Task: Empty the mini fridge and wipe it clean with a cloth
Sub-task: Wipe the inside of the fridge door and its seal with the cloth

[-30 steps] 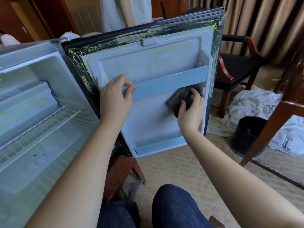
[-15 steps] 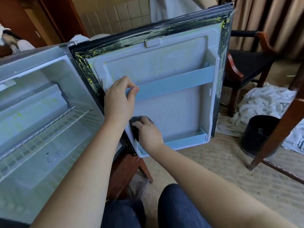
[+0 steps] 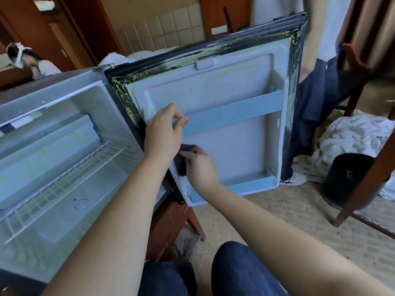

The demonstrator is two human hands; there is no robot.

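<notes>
Pressing a dark cloth [image 3: 181, 162] against the inside of the open fridge door [image 3: 235, 150]

The right hand [image 3: 201, 167] had its fingers curled round the bunched cloth and held it to the lower left part of the door panel, just above the bottom door shelf [image 3: 245, 185]. The left hand [image 3: 163, 135] gripped the left end of the blue rail [image 3: 235, 112], fingers curled over it. The black door seal [image 3: 213, 51] was smeared with yellow-green marks. To the left the fridge [image 3: 64, 88] stood open on a wooden stand [image 3: 171, 227], a wire rack [image 3: 64, 180] inside it. Behind the door another person [image 3: 320, 92] stood by a wooden chair [image 3: 354, 56], and a black bin [image 3: 346, 180] sat on the carpet beside a heap of white linen [image 3: 352, 135]
</notes>
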